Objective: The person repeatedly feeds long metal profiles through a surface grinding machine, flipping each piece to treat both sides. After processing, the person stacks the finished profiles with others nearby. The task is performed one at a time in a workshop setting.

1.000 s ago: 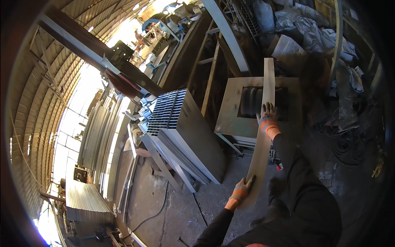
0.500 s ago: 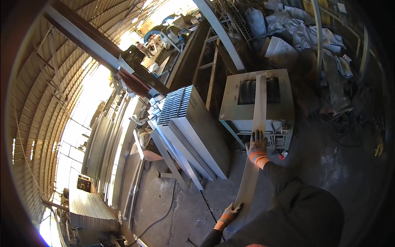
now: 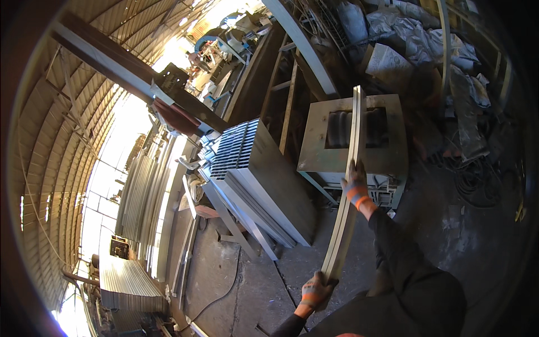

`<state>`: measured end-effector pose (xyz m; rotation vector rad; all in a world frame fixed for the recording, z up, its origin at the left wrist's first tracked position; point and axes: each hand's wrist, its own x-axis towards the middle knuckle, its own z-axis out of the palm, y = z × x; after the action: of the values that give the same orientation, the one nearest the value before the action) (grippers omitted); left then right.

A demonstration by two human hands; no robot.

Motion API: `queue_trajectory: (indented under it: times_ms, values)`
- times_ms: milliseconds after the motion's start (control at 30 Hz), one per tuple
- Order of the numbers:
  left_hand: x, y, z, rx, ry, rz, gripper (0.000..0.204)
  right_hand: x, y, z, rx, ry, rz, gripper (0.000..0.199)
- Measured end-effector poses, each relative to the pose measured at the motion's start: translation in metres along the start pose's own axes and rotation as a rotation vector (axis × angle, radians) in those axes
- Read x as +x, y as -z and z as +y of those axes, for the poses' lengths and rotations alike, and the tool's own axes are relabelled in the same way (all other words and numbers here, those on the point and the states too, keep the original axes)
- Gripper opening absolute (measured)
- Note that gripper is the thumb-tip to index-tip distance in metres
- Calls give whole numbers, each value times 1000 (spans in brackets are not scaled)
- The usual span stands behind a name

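Observation:
A long metal profile (image 3: 343,227) with a lengthwise groove slants away from me, its far end above a grey-green metal cabinet (image 3: 314,135). My left hand (image 3: 317,291), in a grey and orange work glove, is closed round its near end. Farther along, my right hand (image 3: 356,190) in a matching glove grips the profile from the right side. Its fingers wrap the edge and are partly hidden. Whether the far end touches the cabinet top, I cannot tell. Just left of the profile stands a tall stack of similar metal profiles (image 3: 278,182).
A dark cable (image 3: 229,289) lies on the concrete floor at lower left. Corrugated sheets (image 3: 126,281) are piled beyond it. Coiled hoses (image 3: 477,182) and crumpled silver sheeting (image 3: 410,42) lie at right. A steel post (image 3: 306,50) rises behind the cabinet.
The profile has turned about its length, from its flat wide face to its grooved edge. My right hand has gone from lying on the face to gripping it. My left hand has risen slightly.

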<state>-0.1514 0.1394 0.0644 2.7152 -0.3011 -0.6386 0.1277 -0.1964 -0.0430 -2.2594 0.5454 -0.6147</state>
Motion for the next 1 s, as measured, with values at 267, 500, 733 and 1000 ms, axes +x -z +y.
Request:
queue_trajectory:
  times_ms: [267,500,733,1000]
  values:
    - [224,15,138,42,-171,249,57,270,-53,68,-438,40,1,72]
    - [323,16,172,130,-174,249,57,358,-37,99,-495,-37,-22,72]
    - [253,10,135,82,-223,282,57,282,-43,86,-496,24,66,66]
    - [80,-18,56,56,-170,221,55,98,-16,33,-245,75,88,71]
